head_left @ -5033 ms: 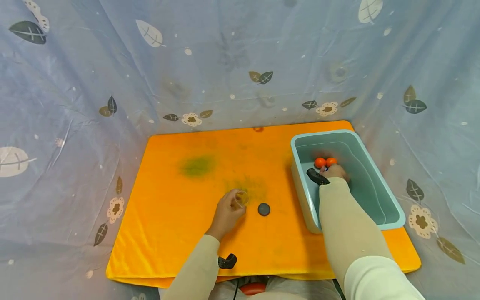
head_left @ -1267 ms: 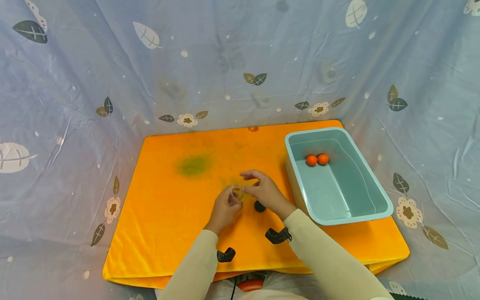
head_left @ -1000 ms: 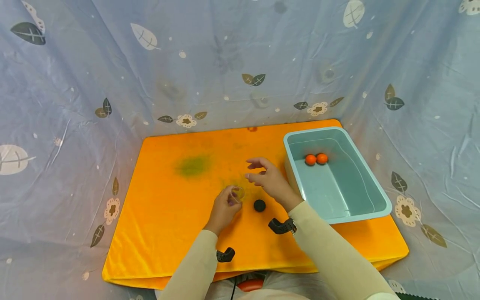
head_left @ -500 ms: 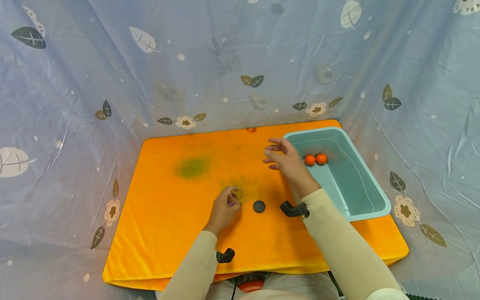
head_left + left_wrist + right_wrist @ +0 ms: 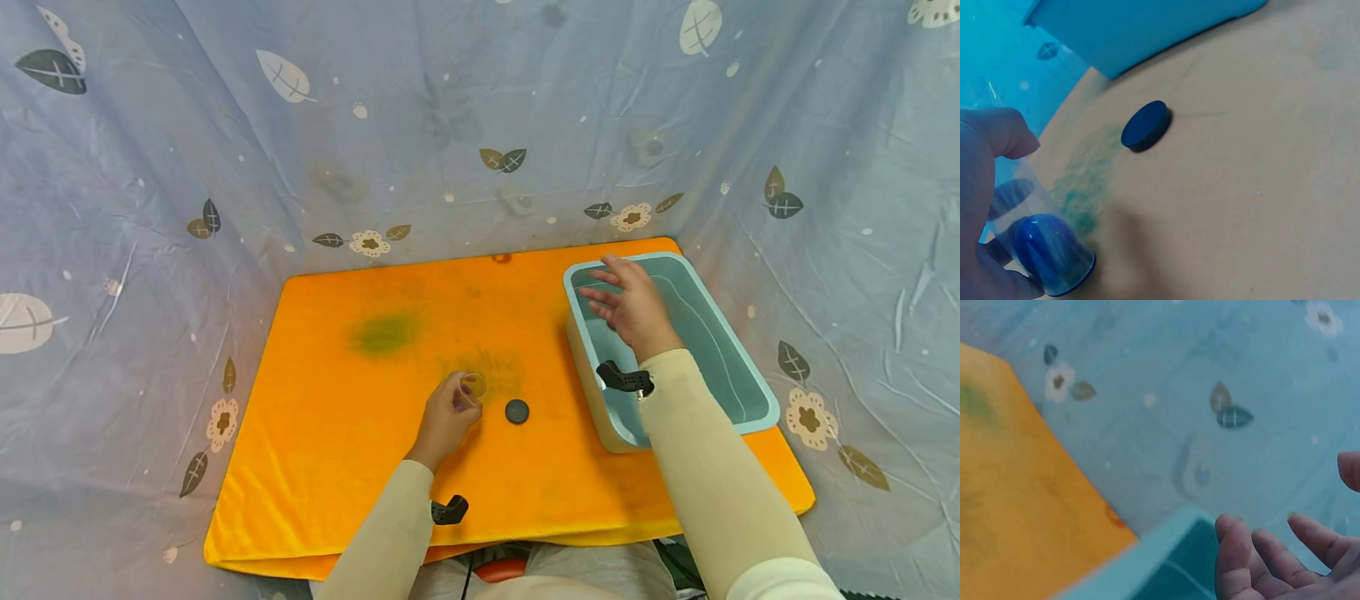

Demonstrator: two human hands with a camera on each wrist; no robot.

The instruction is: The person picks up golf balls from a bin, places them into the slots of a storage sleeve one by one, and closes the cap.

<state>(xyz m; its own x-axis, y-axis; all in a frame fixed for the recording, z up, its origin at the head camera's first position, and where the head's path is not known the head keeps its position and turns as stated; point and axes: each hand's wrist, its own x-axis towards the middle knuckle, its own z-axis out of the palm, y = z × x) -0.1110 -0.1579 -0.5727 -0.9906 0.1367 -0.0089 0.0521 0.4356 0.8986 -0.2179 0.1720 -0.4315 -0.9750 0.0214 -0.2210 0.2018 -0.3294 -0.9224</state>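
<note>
We see wide free room on the left part of the orange cloth [image 5: 330, 442], where a hand could pass beside the left hand [image 5: 441, 427]. Between the clear container [image 5: 473, 389], which this hand holds, and the dark disc [image 5: 517, 412] there is only a narrow gap; the disc lies flat, so it is a low obstacle. From the disc to the tub [image 5: 588, 379] we find a broader strip. There the tub's wall blocks the low way. Over its opening, the right hand [image 5: 637, 315] and the sleeve [image 5: 708, 450] take the left part; the right part is open from above. Behind the tub, the curtain [image 5: 420, 117] stands close.
</note>
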